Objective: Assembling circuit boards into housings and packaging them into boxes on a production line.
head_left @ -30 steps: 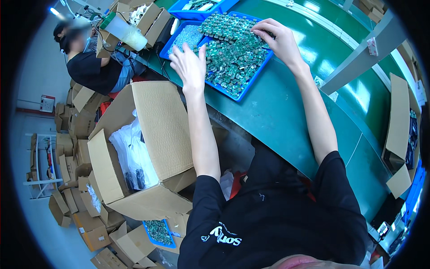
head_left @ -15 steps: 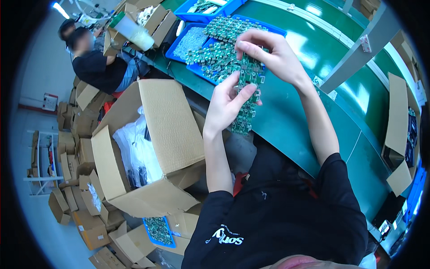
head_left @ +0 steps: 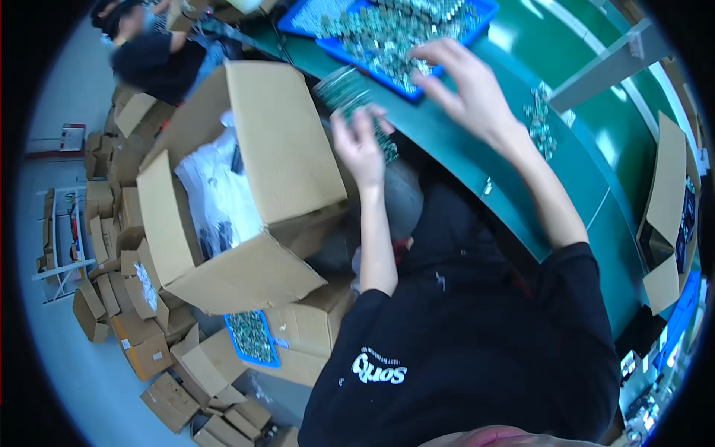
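My left hand [head_left: 362, 149] is closed around green circuit board panels [head_left: 344, 91], which look like a thin stack and are smeared by motion. It is over the table's near edge, beside the large open carton. My right hand [head_left: 469, 93] is off the panels, thumb and fingers spread, with nothing visible in it. Its fingertips are at the near right side of a blue tray [head_left: 408, 94] heaped with small green circuit boards [head_left: 380, 45]. Whether they touch the boards I cannot tell.
A big carton [head_left: 287, 141] holding white plastic bags stands at left. Loose boards [head_left: 541, 123] lie on the green table [head_left: 521, 201] by a grey post [head_left: 596, 71]. Another blue tray of boards [head_left: 252, 339] rests on cartons below. A co-worker [head_left: 160, 63] sits at far left.
My hands have parted. The left one moved left with the green panels, and the right one let go and is now over the tray's edge. The whole view has shifted.
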Demonstrator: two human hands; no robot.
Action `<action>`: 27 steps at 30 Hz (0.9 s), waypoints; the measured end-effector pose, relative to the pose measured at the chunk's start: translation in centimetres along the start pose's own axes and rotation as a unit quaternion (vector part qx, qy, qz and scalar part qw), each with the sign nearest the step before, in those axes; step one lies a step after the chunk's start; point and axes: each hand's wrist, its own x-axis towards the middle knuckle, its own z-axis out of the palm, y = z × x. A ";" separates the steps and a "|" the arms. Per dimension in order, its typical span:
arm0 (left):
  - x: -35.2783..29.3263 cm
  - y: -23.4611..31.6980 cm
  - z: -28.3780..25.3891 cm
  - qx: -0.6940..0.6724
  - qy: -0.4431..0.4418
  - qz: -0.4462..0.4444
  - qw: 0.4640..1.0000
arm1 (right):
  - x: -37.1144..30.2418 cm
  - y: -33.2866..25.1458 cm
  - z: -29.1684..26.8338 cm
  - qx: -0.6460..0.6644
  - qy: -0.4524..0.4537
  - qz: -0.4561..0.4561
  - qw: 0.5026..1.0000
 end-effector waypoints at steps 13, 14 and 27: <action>-18.1 -2.2 -3.9 -0.102 0.018 -0.349 0.931 | -18.4 0.2 -7.5 -0.204 -0.164 0.100 0.960; -17.8 -1.5 -3.6 -0.114 0.003 -0.355 0.928 | -18.4 -0.3 -7.8 -0.175 -0.185 0.117 0.960; -13.6 4.5 0.8 -0.190 -0.125 -0.335 0.914 | -11.7 4.4 -9.8 -0.178 -0.064 0.074 0.979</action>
